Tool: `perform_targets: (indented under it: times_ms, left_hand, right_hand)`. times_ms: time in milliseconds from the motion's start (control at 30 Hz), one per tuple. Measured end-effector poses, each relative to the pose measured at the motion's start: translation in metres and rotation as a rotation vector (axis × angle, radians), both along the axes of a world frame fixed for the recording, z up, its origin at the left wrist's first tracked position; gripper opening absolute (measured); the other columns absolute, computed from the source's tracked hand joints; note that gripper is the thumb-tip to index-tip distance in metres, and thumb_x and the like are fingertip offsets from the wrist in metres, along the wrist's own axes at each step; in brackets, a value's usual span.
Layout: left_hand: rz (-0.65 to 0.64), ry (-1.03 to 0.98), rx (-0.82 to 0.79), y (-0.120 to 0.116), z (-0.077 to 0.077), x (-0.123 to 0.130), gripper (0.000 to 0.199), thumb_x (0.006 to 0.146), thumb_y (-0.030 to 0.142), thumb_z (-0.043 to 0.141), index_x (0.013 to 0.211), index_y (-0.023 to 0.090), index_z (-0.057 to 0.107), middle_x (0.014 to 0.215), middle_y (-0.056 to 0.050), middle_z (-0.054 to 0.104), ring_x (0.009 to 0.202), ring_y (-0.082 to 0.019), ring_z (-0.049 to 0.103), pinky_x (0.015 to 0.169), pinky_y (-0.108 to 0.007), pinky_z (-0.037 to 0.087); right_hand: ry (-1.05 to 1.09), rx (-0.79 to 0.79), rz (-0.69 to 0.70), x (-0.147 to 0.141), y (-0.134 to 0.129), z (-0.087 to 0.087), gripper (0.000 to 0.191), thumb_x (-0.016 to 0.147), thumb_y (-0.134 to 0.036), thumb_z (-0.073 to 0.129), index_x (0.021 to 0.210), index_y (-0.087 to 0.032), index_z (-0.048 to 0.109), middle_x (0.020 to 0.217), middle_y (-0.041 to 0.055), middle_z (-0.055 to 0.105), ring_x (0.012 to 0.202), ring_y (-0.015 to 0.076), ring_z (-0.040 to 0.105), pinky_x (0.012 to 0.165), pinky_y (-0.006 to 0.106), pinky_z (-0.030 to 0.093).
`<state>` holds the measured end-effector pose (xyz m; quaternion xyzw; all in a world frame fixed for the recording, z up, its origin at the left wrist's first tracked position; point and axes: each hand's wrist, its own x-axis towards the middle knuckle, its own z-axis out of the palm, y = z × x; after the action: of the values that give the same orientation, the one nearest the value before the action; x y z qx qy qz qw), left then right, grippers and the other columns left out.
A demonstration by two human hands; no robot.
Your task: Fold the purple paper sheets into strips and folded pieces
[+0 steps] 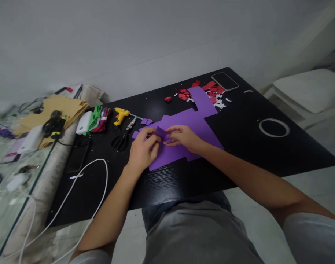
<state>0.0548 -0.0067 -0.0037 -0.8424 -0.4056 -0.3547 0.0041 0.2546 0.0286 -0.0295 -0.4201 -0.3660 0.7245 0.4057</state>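
Between my two hands is a small folded purple paper piece, held above larger purple sheets that lie on the black table. My left hand pinches its left side, and my right hand pinches its right side with fingers pressed together. Small purple cut pieces rest just beyond my left hand. Black-handled scissors lie left of that hand, near a yellow glue gun.
Red paper scraps, white scraps and a phone lie at the back right. A white ring is at the right. Green bundles and a looped white cable are at the left.
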Motion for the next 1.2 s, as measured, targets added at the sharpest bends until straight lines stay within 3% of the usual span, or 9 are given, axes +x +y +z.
perform_targets:
  times_ms: [167,267,367,433,633,767,1200]
  left_hand:
    - [0.019,-0.135,0.024,-0.003,0.001,0.003,0.022,0.089,0.014,0.061,0.109,0.023,0.059,0.122,-0.012,0.066,0.113,-0.026,0.066,0.092,-0.041,0.058]
    - [0.108,-0.310,-0.043,-0.005,-0.001,0.008,0.031,0.087,0.023,0.068,0.112,0.023,0.050,0.114,-0.010,0.065,0.097,-0.022,0.068,0.081,-0.037,0.059]
    - [0.151,-0.242,-0.186,-0.004,-0.006,0.013,0.020,0.088,0.027,0.070,0.097,0.023,0.052,0.087,0.000,0.063,0.072,-0.016,0.062,0.070,-0.031,0.054]
    - [0.138,-0.176,-0.238,-0.002,-0.010,0.015,0.014,0.090,0.025,0.068,0.089,0.022,0.054,0.079,0.001,0.061,0.067,-0.015,0.059,0.066,-0.030,0.050]
    - [0.118,-0.180,-0.258,0.002,-0.013,0.015,0.010,0.094,0.025,0.064,0.086,0.021,0.061,0.078,0.000,0.065,0.067,-0.015,0.061,0.065,-0.029,0.050]
    - [0.103,-0.208,-0.290,0.001,-0.011,0.014,0.013,0.098,0.027,0.061,0.088,0.021,0.065,0.081,-0.002,0.069,0.069,-0.016,0.065,0.069,-0.031,0.054]
    - [0.078,-0.189,-0.232,0.002,-0.010,0.013,0.014,0.099,0.025,0.060,0.088,0.021,0.065,0.079,-0.001,0.067,0.069,-0.015,0.063,0.067,-0.029,0.052]
  right_hand:
    - [0.066,-0.039,0.009,0.001,-0.002,0.005,0.023,0.078,-0.004,0.080,0.093,-0.017,0.069,0.079,0.0023,0.078,0.073,0.0173,0.078,0.089,0.039,0.068]
    - [0.108,-0.062,0.024,-0.001,-0.002,0.006,0.018,0.081,-0.002,0.073,0.091,-0.016,0.070,0.085,0.0041,0.079,0.076,0.0174,0.078,0.094,0.040,0.066]
    - [0.139,-0.088,0.017,-0.003,-0.002,0.005,0.017,0.083,0.000,0.068,0.087,-0.016,0.068,0.080,0.0027,0.076,0.073,0.0160,0.077,0.095,0.040,0.066]
    - [0.147,-0.121,0.007,-0.005,-0.002,0.004,0.019,0.083,0.002,0.068,0.087,-0.017,0.065,0.074,0.0009,0.072,0.069,0.0150,0.075,0.094,0.040,0.066]
    - [0.173,-0.175,-0.008,-0.006,-0.003,0.005,0.025,0.080,0.005,0.063,0.087,-0.019,0.060,0.072,-0.0019,0.065,0.069,0.0159,0.073,0.097,0.047,0.066]
    - [0.198,-0.154,0.043,-0.005,-0.003,0.008,0.024,0.079,0.005,0.064,0.078,-0.019,0.060,0.071,-0.0030,0.062,0.067,0.0139,0.072,0.099,0.044,0.065]
    - [0.163,-0.117,0.105,-0.002,-0.004,0.007,0.022,0.076,0.003,0.066,0.087,-0.016,0.065,0.077,-0.0001,0.072,0.075,0.0145,0.075,0.101,0.042,0.063]
